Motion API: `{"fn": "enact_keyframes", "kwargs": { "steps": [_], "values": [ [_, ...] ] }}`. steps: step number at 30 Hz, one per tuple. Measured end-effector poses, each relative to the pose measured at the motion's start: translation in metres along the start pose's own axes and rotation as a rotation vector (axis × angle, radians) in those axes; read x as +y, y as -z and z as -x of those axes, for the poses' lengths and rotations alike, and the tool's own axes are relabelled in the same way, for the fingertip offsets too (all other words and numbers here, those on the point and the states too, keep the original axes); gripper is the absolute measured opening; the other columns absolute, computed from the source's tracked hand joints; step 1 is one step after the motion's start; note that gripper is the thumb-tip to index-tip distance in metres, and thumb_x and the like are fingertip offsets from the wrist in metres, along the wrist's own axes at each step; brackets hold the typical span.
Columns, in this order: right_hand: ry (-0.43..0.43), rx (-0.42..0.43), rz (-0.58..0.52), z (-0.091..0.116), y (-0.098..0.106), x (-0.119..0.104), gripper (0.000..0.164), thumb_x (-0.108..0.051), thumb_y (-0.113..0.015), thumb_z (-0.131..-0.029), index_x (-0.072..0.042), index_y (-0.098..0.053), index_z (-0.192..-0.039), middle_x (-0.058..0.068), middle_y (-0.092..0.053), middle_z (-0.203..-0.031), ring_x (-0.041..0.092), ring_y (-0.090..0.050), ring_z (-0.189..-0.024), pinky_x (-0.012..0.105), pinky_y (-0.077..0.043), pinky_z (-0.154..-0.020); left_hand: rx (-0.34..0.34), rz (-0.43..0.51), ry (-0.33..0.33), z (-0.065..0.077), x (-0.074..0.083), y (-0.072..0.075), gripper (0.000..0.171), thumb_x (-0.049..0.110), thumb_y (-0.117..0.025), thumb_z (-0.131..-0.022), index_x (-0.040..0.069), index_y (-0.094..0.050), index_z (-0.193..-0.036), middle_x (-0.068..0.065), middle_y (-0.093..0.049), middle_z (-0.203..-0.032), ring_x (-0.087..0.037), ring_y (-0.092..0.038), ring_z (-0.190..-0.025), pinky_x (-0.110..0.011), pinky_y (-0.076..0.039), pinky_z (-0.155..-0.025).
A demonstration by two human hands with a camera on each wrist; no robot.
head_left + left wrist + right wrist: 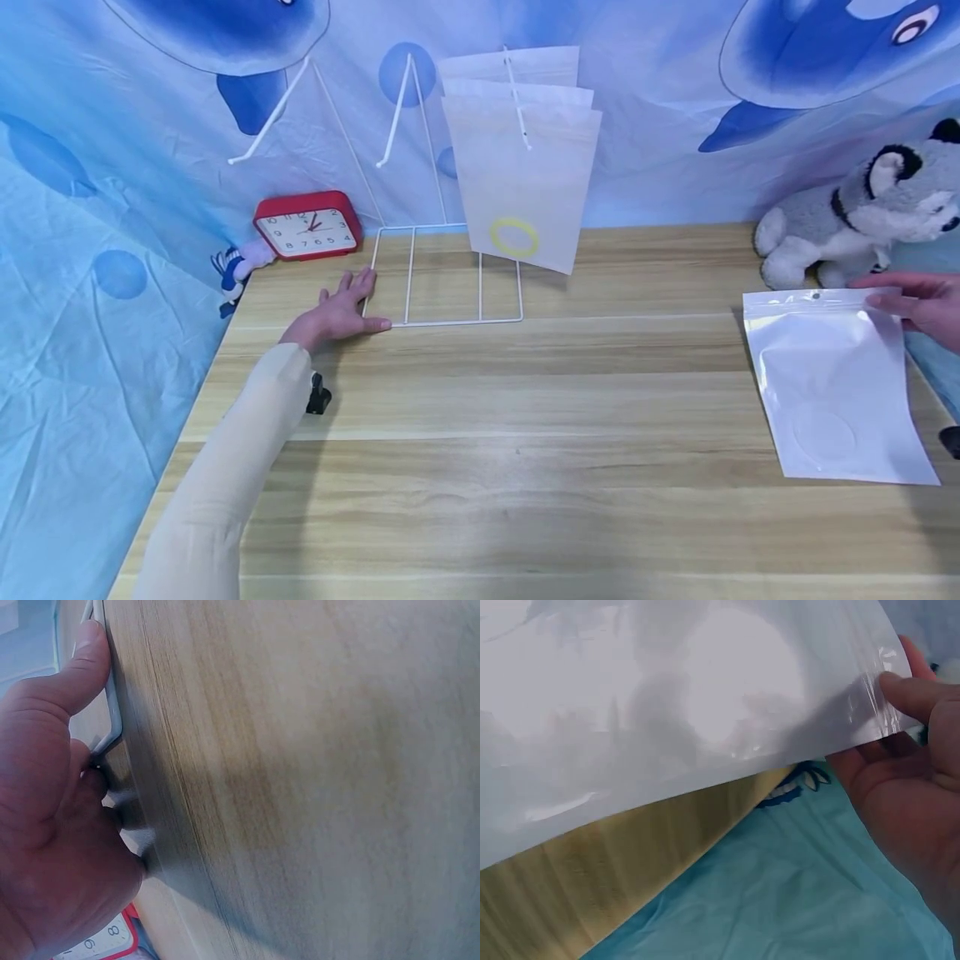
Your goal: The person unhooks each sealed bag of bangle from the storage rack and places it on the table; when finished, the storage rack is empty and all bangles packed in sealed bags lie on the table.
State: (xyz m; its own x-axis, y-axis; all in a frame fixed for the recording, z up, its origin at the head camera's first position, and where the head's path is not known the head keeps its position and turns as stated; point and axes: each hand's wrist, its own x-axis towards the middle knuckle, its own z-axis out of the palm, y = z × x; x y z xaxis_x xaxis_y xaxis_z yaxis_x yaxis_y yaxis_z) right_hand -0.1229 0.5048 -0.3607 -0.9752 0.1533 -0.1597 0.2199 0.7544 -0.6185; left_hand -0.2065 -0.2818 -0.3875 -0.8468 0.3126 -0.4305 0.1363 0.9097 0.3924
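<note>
Near the back left of the table, my left hand rests on the left front corner of a white wire display rack, its fingers spread. In the left wrist view the thumb of that left hand lies along the white wire; the other fingertips are partly hidden. At the far right, my right hand pinches the top right corner of a white zip pouch, which hangs down with a hang hole in its top. Similar white pouches hang on the rack's right hook, the front one bearing a yellow ring.
Two bare hooks jut from the rack's left and middle. A red clock stands left of the rack, beside a small plush toy. A grey plush animal sits at the back right. Blue printed cloth hangs behind the table.
</note>
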Motion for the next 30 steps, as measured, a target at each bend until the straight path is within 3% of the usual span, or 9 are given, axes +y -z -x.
{"fn": "enact_keyframes", "kwargs": {
  "steps": [3, 5, 7, 8, 12, 14, 15, 18, 30],
  "values": [
    [0.002, 0.032, 0.093, -0.001, -0.007, 0.002, 0.027, -0.023, -0.046, -0.108, -0.029, -0.062, -0.129, -0.004, -0.054, -0.117, -0.004, -0.042, -0.084, 0.026, -0.044, -0.061, 0.000, 0.003, 0.004, 0.000, 0.000, 0.000, 0.107, 0.052, -0.065, -0.093, 0.007, 0.006, -0.159, -0.017, 0.012, -0.165, -0.039, 0.018, -0.148, -0.066, 0.010, -0.112],
    [0.008, 0.038, 0.135, -0.001, -0.011, 0.001, 0.034, -0.020, -0.046, -0.108, -0.009, -0.057, -0.139, 0.016, -0.050, -0.128, 0.004, -0.043, -0.088, 0.026, -0.042, -0.061, -0.002, 0.007, 0.007, 0.001, 0.000, 0.000, 0.107, 0.052, -0.065, -0.093, 0.007, 0.006, -0.160, -0.017, 0.012, -0.165, -0.040, 0.018, -0.148, -0.066, 0.010, -0.112],
    [0.016, 0.032, 0.143, 0.000, -0.014, 0.000, 0.041, -0.021, -0.047, -0.108, 0.005, -0.050, -0.140, 0.023, -0.047, -0.131, 0.005, -0.043, -0.090, 0.025, -0.041, -0.062, -0.002, 0.012, 0.008, 0.002, 0.000, 0.000, 0.107, 0.051, -0.065, -0.093, 0.007, 0.005, -0.160, -0.017, 0.012, -0.165, -0.040, 0.018, -0.148, -0.066, 0.011, -0.112],
    [0.013, 0.032, 0.136, 0.001, -0.016, 0.001, 0.040, -0.024, -0.047, -0.108, 0.000, -0.053, -0.140, 0.025, -0.046, -0.133, 0.002, -0.041, -0.090, 0.027, -0.042, -0.065, -0.003, 0.011, 0.007, 0.002, 0.000, 0.000, 0.107, 0.051, -0.065, -0.093, 0.007, 0.005, -0.160, -0.017, 0.012, -0.165, -0.040, 0.018, -0.148, -0.066, 0.011, -0.112],
    [-0.036, 0.037, 0.115, -0.006, -0.025, 0.018, 0.047, -0.032, -0.047, -0.107, -0.004, -0.050, -0.145, 0.032, -0.041, -0.140, 0.019, -0.049, -0.106, 0.045, -0.045, -0.078, 0.000, 0.006, 0.001, 0.001, 0.001, -0.001, 0.106, 0.050, -0.065, -0.093, 0.007, 0.005, -0.160, -0.017, 0.012, -0.165, -0.041, 0.018, -0.148, -0.066, 0.011, -0.112],
    [-0.071, 0.062, 0.122, -0.015, -0.029, 0.034, 0.046, -0.031, -0.047, -0.107, -0.006, -0.050, -0.146, 0.031, -0.042, -0.141, 0.038, -0.046, -0.111, 0.051, -0.044, -0.078, 0.002, 0.003, 0.000, 0.001, 0.001, -0.001, 0.106, 0.050, -0.065, -0.093, 0.007, 0.005, -0.160, -0.017, 0.012, -0.165, -0.041, 0.018, -0.148, -0.066, 0.011, -0.112],
    [-0.090, 0.068, 0.126, -0.020, -0.031, 0.041, 0.048, -0.029, -0.047, -0.107, -0.001, -0.048, -0.146, 0.032, -0.041, -0.142, 0.047, -0.042, -0.113, 0.050, -0.044, -0.076, 0.003, 0.003, 0.000, 0.000, 0.001, -0.001, 0.106, 0.049, -0.066, -0.093, 0.007, 0.005, -0.160, -0.017, 0.012, -0.165, -0.041, 0.018, -0.148, -0.067, 0.011, -0.112],
    [-0.113, 0.088, 0.160, -0.028, -0.034, 0.052, 0.045, -0.024, -0.050, -0.106, 0.001, -0.049, -0.143, 0.032, -0.043, -0.138, 0.042, -0.043, -0.104, 0.040, -0.044, -0.066, 0.002, 0.004, 0.000, 0.000, 0.001, -0.001, 0.106, 0.049, -0.066, -0.093, 0.007, 0.005, -0.160, -0.017, 0.012, -0.165, -0.041, 0.018, -0.147, -0.067, 0.011, -0.112],
    [-0.038, 0.127, 0.214, -0.004, -0.037, 0.004, 0.039, -0.010, -0.060, -0.099, 0.015, -0.052, -0.128, 0.037, -0.049, -0.115, 0.043, -0.045, -0.089, 0.031, -0.041, -0.050, -0.001, 0.022, 0.003, 0.001, 0.003, 0.000, 0.106, 0.048, -0.066, -0.093, 0.006, 0.005, -0.159, -0.017, 0.012, -0.165, -0.040, 0.019, -0.148, -0.066, 0.012, -0.112]
  ]
}}
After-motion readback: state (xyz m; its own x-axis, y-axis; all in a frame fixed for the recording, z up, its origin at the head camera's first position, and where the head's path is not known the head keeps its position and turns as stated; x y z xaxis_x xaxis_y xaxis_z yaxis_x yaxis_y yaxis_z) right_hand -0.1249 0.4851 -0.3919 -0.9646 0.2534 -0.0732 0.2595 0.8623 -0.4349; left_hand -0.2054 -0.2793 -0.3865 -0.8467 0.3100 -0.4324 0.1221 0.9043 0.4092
